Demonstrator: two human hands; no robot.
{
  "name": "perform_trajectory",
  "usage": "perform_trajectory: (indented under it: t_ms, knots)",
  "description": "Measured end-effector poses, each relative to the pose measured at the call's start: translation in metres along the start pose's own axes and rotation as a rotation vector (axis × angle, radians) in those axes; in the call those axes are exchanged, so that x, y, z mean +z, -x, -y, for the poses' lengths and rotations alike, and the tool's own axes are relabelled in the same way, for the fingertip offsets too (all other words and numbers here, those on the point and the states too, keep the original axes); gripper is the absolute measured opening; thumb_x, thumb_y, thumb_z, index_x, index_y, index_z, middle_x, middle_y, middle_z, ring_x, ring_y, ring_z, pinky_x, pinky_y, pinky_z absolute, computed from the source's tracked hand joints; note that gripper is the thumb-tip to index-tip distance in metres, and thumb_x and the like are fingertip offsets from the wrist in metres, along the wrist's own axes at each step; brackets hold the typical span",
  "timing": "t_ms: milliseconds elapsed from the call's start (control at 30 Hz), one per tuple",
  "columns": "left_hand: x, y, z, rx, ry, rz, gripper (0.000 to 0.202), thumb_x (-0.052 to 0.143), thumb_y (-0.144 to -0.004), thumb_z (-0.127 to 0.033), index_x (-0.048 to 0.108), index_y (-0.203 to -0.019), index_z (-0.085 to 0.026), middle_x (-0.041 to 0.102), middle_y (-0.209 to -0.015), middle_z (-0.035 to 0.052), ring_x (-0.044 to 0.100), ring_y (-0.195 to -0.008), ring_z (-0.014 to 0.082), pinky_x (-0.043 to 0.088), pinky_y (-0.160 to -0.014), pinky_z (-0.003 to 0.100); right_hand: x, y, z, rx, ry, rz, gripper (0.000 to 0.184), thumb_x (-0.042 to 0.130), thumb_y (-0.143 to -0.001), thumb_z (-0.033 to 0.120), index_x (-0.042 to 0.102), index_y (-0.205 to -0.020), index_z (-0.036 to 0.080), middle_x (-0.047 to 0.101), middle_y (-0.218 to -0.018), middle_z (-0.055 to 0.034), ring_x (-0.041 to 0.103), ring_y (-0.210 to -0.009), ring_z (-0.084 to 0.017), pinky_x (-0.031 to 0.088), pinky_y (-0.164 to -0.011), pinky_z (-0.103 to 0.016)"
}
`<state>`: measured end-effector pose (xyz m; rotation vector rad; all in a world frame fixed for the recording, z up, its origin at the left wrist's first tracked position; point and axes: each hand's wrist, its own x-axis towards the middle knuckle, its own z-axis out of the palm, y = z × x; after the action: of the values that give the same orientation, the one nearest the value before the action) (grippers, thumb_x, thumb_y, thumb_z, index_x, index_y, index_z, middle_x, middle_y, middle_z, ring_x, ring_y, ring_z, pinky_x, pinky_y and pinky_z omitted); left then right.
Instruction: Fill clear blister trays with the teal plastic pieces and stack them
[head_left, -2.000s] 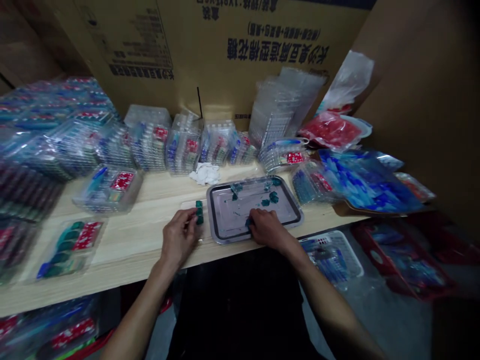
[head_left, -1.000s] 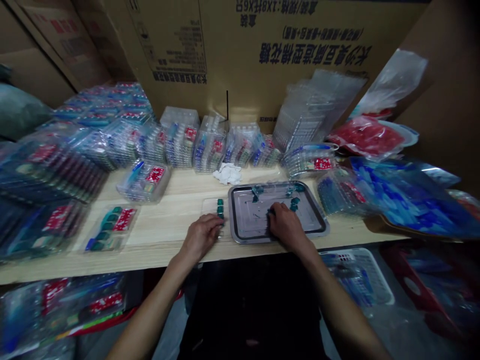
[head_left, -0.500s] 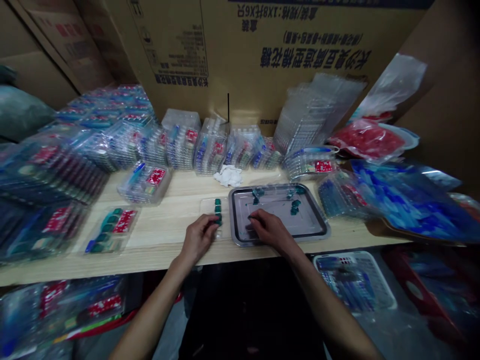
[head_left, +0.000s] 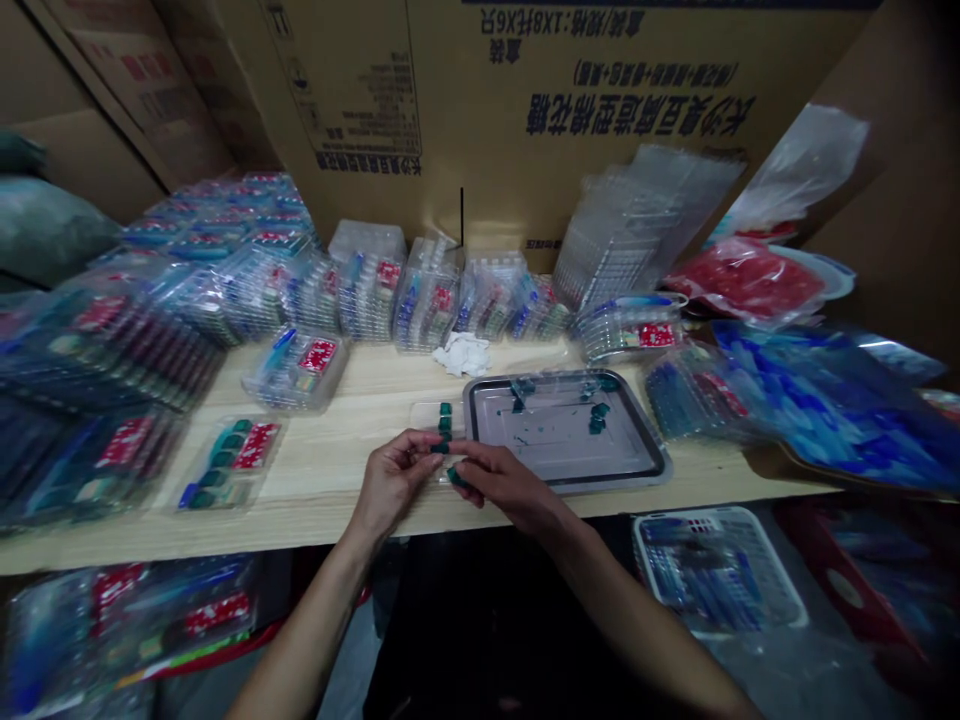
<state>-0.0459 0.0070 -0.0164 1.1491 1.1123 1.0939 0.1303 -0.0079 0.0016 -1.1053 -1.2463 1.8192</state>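
A clear plastic tray [head_left: 424,412] lies in front of me, with dark green pieces [head_left: 445,411] in a column along it. My left hand [head_left: 391,478] is closed at the tray, thumb and fingers on a dark green piece [head_left: 440,447]. Beside it, my right hand [head_left: 504,480] pinches another dark green piece [head_left: 455,475] over the tray's near end. Right of the tray stands a grey metal tray [head_left: 566,474] with several green pieces [head_left: 598,418] and scraps in it. What the pieces are made of cannot be made out.
Stacked clear packs [head_left: 371,285] line the back, before a large cardboard box [head_left: 480,130]. Crumpled white tissue [head_left: 463,353] lies behind the trays. A filled pack [head_left: 234,455] rests at left. Blue packets [head_left: 832,410] lie at right; a white basket [head_left: 791,600] stands below the table edge.
My right hand has moved left, from the metal tray to the clear tray, carrying a green piece. My left hand stays at the clear tray. The view has shifted slightly.
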Motion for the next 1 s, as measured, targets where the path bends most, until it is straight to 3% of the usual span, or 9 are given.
perform_trajectory:
  t_ms: [67, 133, 400, 500, 633, 767, 1000]
  knots:
    - [0.001, 0.001, 0.0, -0.046, 0.051, -0.003, 0.038, 0.082, -0.068, -0.029, 0.067, -0.101, -0.018, 0.065, -0.077, -0.0004, 0.058, -0.067, 0.0113, 0.045, -0.066, 0.023, 0.0, 0.001, -0.002, -0.006, 0.037, -0.004, 0.036, 0.059, -0.085, 0.033, 0.06, -0.117, 0.017, 0.055, -0.064, 0.0045, 0.048, -0.056, -0.008, 0.036, -0.052, -0.021]
    - [0.001, 0.0, -0.001, -0.052, 0.07, 0.018, 0.04, 0.082, -0.067, -0.027, 0.065, -0.103, -0.019, 0.064, -0.078, -0.0013, 0.056, -0.066, 0.0098, 0.044, -0.066, 0.022, 0.001, 0.002, -0.006, -0.01, 0.079, 0.003, 0.032, 0.058, -0.085, 0.032, 0.06, -0.113, 0.018, 0.054, -0.062, 0.0055, 0.048, -0.056, -0.008, 0.036, -0.052, -0.02]
    - [0.0, -0.003, -0.004, -0.028, 0.049, 0.064, 0.043, 0.082, -0.065, -0.023, 0.062, -0.103, -0.018, 0.065, -0.089, 0.0018, 0.06, -0.08, 0.0125, 0.047, -0.077, 0.025, 0.006, 0.001, -0.014, 0.024, 0.013, -0.023, 0.042, 0.06, -0.082, 0.036, 0.049, -0.119, 0.019, 0.053, -0.06, 0.0076, 0.044, -0.05, -0.008, 0.035, -0.047, -0.019]
    - [0.001, 0.002, -0.009, 0.041, -0.126, 0.101, 0.043, 0.077, -0.067, -0.022, 0.06, -0.107, -0.018, 0.063, -0.089, 0.0022, 0.058, -0.078, 0.0132, 0.047, -0.071, 0.024, 0.001, -0.002, -0.012, 0.009, 0.043, -0.01, 0.034, 0.057, -0.084, 0.035, 0.052, -0.115, 0.021, 0.051, -0.059, 0.0082, 0.044, -0.049, -0.008, 0.034, -0.047, -0.019]
    - [0.001, 0.008, -0.013, 0.202, -0.464, 0.124, 0.04, 0.066, -0.072, -0.015, 0.061, -0.111, -0.021, 0.063, -0.097, 0.0033, 0.054, -0.07, 0.0121, 0.043, -0.06, 0.022, -0.005, -0.004, -0.009, -0.141, 0.367, -0.038, 0.02, 0.052, -0.085, 0.023, 0.059, -0.104, 0.02, 0.053, -0.061, 0.006, 0.049, -0.055, -0.01, 0.036, -0.054, -0.021]
    - [0.001, 0.009, -0.011, 0.235, -0.592, 0.12, 0.043, 0.061, -0.073, -0.013, 0.059, -0.114, -0.021, 0.064, -0.093, 0.0008, 0.052, -0.063, 0.0107, 0.041, -0.058, 0.022, -0.003, -0.003, -0.008, -0.257, 0.582, -0.125, 0.015, 0.051, -0.084, 0.017, 0.057, -0.097, 0.021, 0.056, -0.065, 0.0047, 0.052, -0.06, -0.013, 0.037, -0.06, -0.024]
    - [0.001, 0.012, -0.012, 0.178, -0.495, 0.105, 0.031, 0.065, -0.074, -0.017, 0.064, -0.104, -0.021, 0.064, -0.081, -0.0013, 0.058, -0.067, 0.0116, 0.042, -0.061, 0.021, -0.001, -0.006, -0.011, -0.174, 0.399, -0.06, 0.015, 0.047, -0.085, 0.017, 0.053, -0.099, 0.022, 0.055, -0.064, 0.0058, 0.056, -0.057, -0.012, 0.04, -0.057, -0.022]
